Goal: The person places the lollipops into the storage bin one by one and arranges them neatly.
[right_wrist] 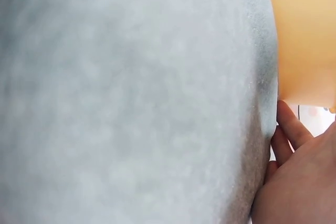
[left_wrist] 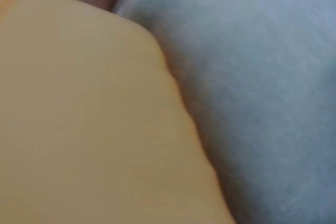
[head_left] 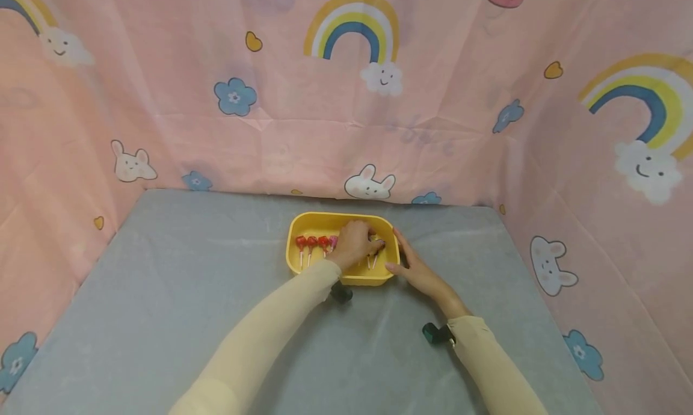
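Observation:
A yellow plastic tray (head_left: 342, 281) with rounded corners sits on the grey table, with several lollipops in a row inside it. Red lollipops (head_left: 312, 242) lie at its left, and a pink lollipop (head_left: 332, 241) is partly covered by my left hand. My left hand (head_left: 354, 245) reaches into the tray, its curled fingers and thumb pinching a dark lollipop (head_left: 381, 245) at the right end; the exact contact is small. My right hand (head_left: 419, 275) holds the tray's right side, thumb over the rim and fingers along the outer wall. The left wrist view is mostly tray wall (left_wrist: 94, 108).
The grey table (head_left: 216, 319) stretches around the tray. Pink patterned cloth (head_left: 303, 156) hangs behind it and along both sides. A dark wrist device (head_left: 341, 292) is on the left wrist, and another dark device (head_left: 436, 333) is on the right.

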Motion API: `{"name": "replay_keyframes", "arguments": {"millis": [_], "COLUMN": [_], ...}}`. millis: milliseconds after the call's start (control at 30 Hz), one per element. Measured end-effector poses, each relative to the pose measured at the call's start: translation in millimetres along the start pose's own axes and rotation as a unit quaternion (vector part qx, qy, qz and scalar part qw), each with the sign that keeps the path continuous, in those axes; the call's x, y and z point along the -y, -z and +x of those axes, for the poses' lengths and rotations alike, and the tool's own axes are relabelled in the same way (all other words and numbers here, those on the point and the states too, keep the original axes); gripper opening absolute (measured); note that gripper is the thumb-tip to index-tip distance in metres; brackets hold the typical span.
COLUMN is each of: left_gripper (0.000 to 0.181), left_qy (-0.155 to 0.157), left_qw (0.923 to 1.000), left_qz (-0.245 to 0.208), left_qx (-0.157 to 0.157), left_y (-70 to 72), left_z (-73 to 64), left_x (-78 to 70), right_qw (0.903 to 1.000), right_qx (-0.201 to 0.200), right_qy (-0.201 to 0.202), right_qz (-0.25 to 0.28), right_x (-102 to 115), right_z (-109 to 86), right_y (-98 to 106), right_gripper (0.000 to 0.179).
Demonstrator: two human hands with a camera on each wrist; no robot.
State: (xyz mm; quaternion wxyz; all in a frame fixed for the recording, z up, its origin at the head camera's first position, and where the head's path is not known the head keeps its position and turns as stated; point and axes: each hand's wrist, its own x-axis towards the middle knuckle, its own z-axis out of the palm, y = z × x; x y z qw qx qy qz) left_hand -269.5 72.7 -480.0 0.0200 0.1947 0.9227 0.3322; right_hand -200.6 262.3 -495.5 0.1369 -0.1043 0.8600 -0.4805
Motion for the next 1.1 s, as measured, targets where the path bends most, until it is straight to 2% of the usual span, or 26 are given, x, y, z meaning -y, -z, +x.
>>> {"name": "replay_keyframes", "arguments": {"millis": [133,267,433,533,667,833,967,1100], "left_gripper": [0.023,0.028,0.030,0.028,0.026,0.026,0.029,0.030], "left_qy": [0.002,0.011,0.019,0.013,-0.010,-0.028,-0.020,-0.016], "left_qw": [0.9996,0.9985,0.9952,0.9940,0.9942,0.9929,0.9939,0.9951], "left_qz": [-0.029,-0.053,-0.094,-0.109,-0.105,-0.110,-0.100,-0.085], "left_qx": [0.003,0.012,0.016,0.004,-0.018,-0.035,-0.040,-0.047], "left_y": [9.6,25.8,54.4,74.2,103.7,136.2,151.2,161.1], "left_z": [-2.0,-5.1,-16.6,-27.5,-43.6,-64.1,-81.0,-95.1], "left_x": [-1.4,-1.8,2.1,7.9,20.8,47.0,69.7,87.8], "right_qw": [1.0000,1.0000,0.9998,0.9994,0.9992,0.9990,0.9983,0.9928], "right_qx": [-0.005,-0.005,-0.005,-0.002,0.001,-0.002,-0.016,-0.047], "right_qy": [0.007,0.002,-0.016,-0.026,-0.032,-0.032,-0.030,-0.015], "right_qz": [-0.003,0.001,-0.011,-0.021,-0.024,-0.030,-0.047,-0.109], "right_x": [-0.6,-2.6,0.1,4.0,9.4,14.3,19.0,25.3], "right_z": [-0.7,0.9,-0.2,-2.1,-3.5,-5.4,-6.5,-3.1], "right_y": [0.8,2.3,3.8,4.6,5.6,8.3,10.9,11.3], "right_gripper": [0.086,0.087,0.087,0.088,0.091,0.086,0.077,0.063]}}
